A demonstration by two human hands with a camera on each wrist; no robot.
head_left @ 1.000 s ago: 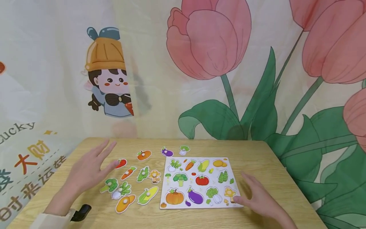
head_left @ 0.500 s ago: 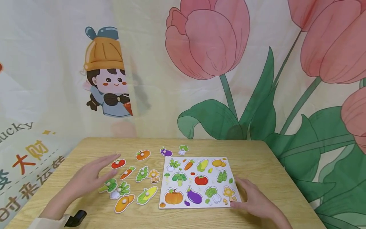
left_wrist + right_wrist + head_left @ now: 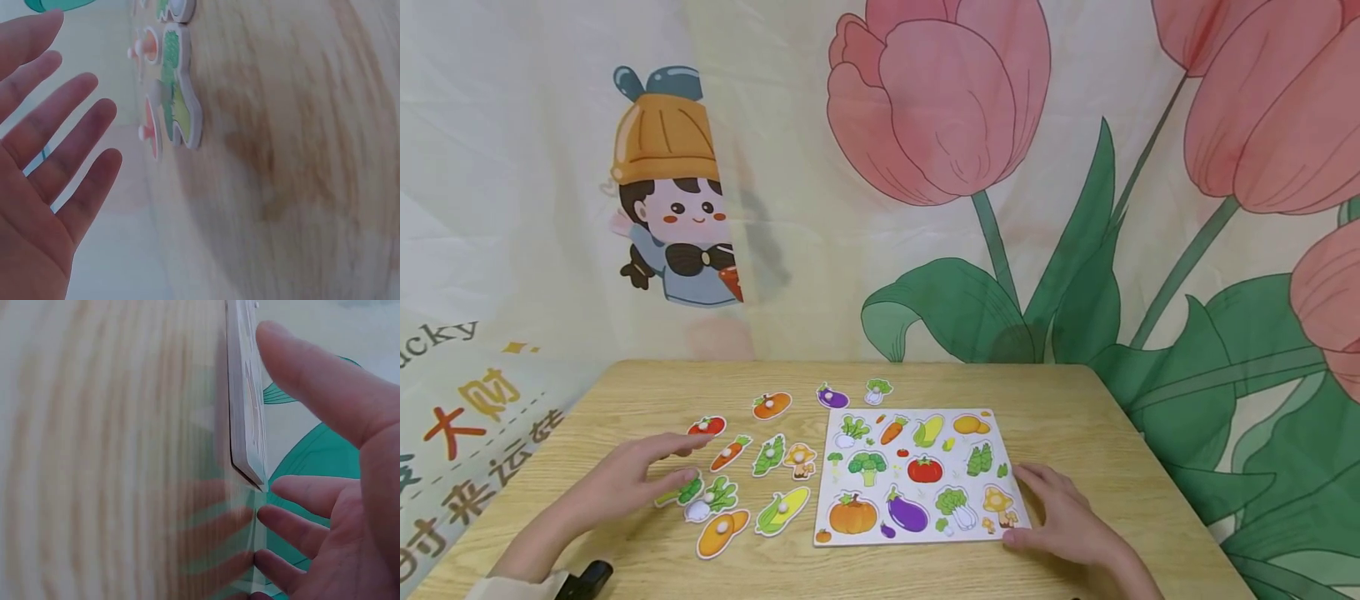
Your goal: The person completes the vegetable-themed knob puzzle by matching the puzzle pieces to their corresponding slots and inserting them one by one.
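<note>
Over the left part of the table, my left hand (image 3: 613, 483) hovers with its fingers spread loosely and nothing in them. Partly under it lies a broccoli puzzle piece (image 3: 689, 490), and a tomato piece (image 3: 707, 426) is just beyond the fingertips. The left wrist view shows a gap between the hand and the knobbed broccoli piece (image 3: 181, 94). My right hand (image 3: 1067, 521) is at the right edge of a white vegetable puzzle board (image 3: 917, 537). Its fingers stand beside that edge and its thumb is near the front corner. In the right wrist view the thumb is apart from the board (image 3: 240, 406).
Several more knobbed pieces lie left of the board, among them a carrot (image 3: 731, 453), a corn (image 3: 782, 511), a pumpkin (image 3: 771, 406) and a mushroom (image 3: 801, 460). An eggplant piece (image 3: 832, 396) and a bok choy piece (image 3: 877, 391) lie behind it. A printed curtain hangs behind the table.
My left hand has lowered toward the broccoli and tomato pieces. My right hand has come down to the board's right edge. The pieces lie as before; the view has shifted slightly.
</note>
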